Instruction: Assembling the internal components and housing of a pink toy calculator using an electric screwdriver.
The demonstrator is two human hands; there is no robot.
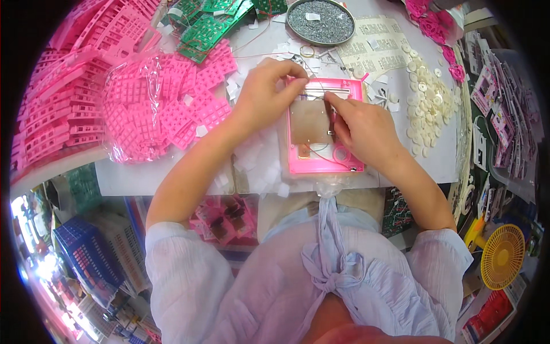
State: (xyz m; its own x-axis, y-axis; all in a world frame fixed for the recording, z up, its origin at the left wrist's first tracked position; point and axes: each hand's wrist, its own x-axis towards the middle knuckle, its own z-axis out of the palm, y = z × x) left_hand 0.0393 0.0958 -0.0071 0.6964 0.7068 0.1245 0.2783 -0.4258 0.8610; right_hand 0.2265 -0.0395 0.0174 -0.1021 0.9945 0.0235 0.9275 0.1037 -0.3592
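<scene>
Tabletop (137,179): pink case (318,167), left hand (266,94) and right hand (369,131) at its upper part; pink keypads (183,117); green boards (209,31); round dish (321,44); white discs (428,94).

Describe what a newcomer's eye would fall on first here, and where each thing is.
Probably the bright pink plastic parts heaped on the left. Next, near the middle, the pink casing, with the left hand and right hand at its upper part. A round tray of small grey pieces at the top and many cream discs to the right stand out.
</scene>
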